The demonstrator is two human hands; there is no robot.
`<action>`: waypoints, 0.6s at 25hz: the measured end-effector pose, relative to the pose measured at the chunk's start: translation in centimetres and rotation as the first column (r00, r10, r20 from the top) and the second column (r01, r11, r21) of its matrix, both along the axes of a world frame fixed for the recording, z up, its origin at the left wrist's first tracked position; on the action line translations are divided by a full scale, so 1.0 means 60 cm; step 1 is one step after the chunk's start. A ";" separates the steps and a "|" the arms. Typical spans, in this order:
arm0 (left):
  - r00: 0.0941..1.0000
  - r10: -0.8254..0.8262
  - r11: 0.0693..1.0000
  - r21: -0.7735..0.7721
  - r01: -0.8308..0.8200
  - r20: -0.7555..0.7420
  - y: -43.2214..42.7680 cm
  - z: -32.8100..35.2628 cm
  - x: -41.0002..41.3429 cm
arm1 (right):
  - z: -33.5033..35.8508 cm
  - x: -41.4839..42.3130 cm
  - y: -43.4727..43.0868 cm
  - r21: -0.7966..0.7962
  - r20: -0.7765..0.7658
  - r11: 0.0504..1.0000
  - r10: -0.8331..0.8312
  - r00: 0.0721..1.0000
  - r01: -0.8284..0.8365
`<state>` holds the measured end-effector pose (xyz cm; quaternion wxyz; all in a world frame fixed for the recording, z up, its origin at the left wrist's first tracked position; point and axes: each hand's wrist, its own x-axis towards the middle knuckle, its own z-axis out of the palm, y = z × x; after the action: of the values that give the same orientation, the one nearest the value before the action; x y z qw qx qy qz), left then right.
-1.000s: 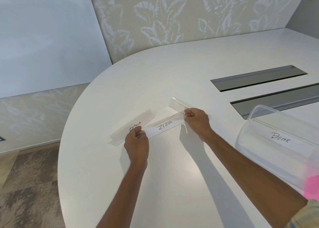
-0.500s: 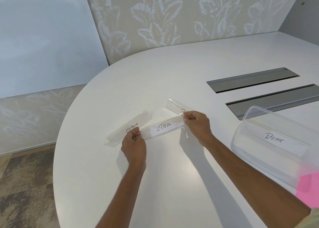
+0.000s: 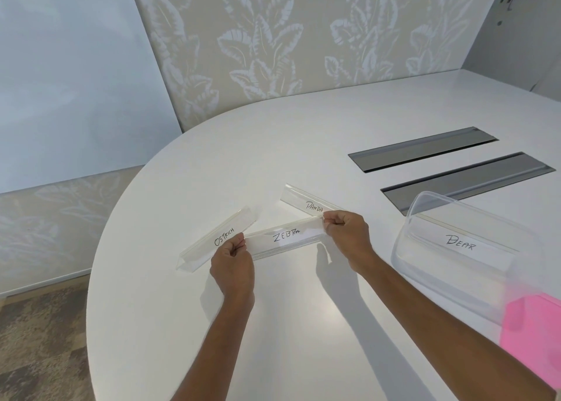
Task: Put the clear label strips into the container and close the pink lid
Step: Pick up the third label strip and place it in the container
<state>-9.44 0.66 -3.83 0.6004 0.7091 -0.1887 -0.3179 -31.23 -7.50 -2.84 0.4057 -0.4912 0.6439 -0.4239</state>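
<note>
I hold a clear label strip marked ZEBRA [image 3: 285, 238] by its two ends, a little above the white table [image 3: 303, 324]. My left hand [image 3: 232, 265] pinches its left end and my right hand [image 3: 346, 233] pinches its right end. A strip marked OSTRICH [image 3: 218, 238] lies on the table just left of it. Behind my right hand lies a strip marked PANDA [image 3: 306, 203]. The clear container [image 3: 461, 248] stands at the right with a BEAR strip [image 3: 460, 242] inside. The pink lid [image 3: 534, 337] shows at the lower right edge.
Two grey recessed panels [image 3: 422, 148] [image 3: 467, 179] are set into the table behind the container. The table's curved edge runs along the left, with patterned carpet [image 3: 39, 349] below. A leaf-patterned wall [image 3: 273, 42] stands behind.
The ZEBRA strip has come up off the table between my hands and turned more level. The PANDA strip behind my right hand is now uncovered.
</note>
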 end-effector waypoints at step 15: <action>0.975 -0.223 0.961 -0.164 0.223 0.021 -0.055 0.101 -0.096 | 0.125 -0.131 0.047 -0.132 0.066 0.974 -0.179 0.982 0.187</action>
<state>-15.20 -2.62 2.25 0.6174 0.6313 -0.2938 -0.3660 -39.11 -4.65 4.68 0.3472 -0.4451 0.6444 -0.5159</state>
